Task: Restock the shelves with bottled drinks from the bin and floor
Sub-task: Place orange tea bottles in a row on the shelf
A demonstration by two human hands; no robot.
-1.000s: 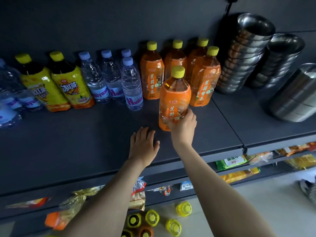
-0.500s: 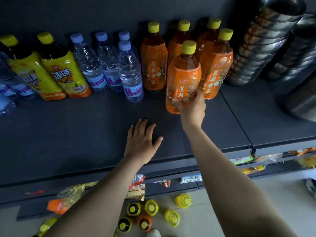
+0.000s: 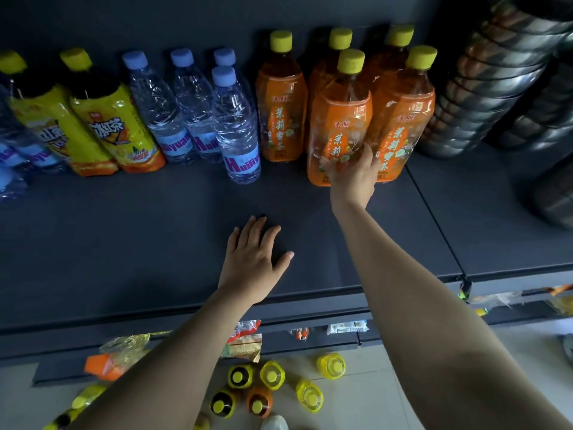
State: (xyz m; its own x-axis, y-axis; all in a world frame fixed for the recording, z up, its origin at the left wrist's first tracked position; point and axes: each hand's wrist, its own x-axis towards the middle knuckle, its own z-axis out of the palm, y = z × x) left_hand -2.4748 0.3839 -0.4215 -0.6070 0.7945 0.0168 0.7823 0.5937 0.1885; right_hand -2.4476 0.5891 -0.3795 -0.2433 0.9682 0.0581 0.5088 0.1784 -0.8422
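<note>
Placing step: orange tea bottle (image 3: 339, 119) upright on shelf (image 3: 124, 243), centre-right of frame, front row among other orange bottles (image 3: 280, 113). Gripped low by right hand (image 3: 352, 175), fingers curled round base. Left hand (image 3: 252, 262) flat and relaxed on shelf, lower centre, holding nothing. Next, probably: let go, reach down for floor bottles (image 3: 273, 386), bottom centre.

We see a dark shelf (image 3: 124, 243) bearing, left to right, yellow-labelled bottles (image 3: 117, 131), water bottles (image 3: 235, 131), orange tea bottles (image 3: 280, 116) and stacked steel bowls (image 3: 483, 97); capped bottles (image 3: 331, 366) stand on the floor (image 3: 372, 398) below.
</note>
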